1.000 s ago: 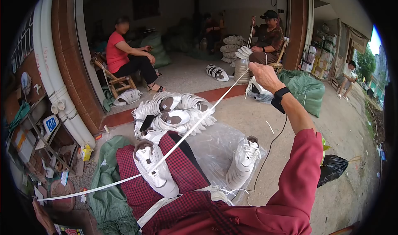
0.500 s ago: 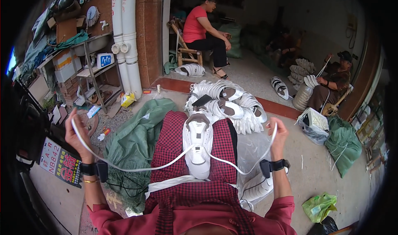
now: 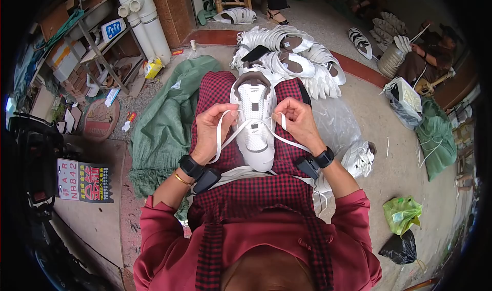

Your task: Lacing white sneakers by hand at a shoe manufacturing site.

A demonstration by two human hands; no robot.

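White mesh sneaker (image 3: 254, 137) on red-and-black checked cloth apron (image 3: 211, 88); left hand (image 3: 213, 127) at its nine o'clock, right hand (image 3: 299, 121) at three, fingertips (image 3: 231, 108) near its edges, both pinching flat white shoelace (image 3: 219, 139)

Soft daylight covers the pavement (image 3: 376, 119), the room (image 3: 313, 24) is dim, and the curved rim fades black.

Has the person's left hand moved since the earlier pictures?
Yes, rightward: the left hand, earlier left of the green woven sack, is now right of it, beside the white sneaker.
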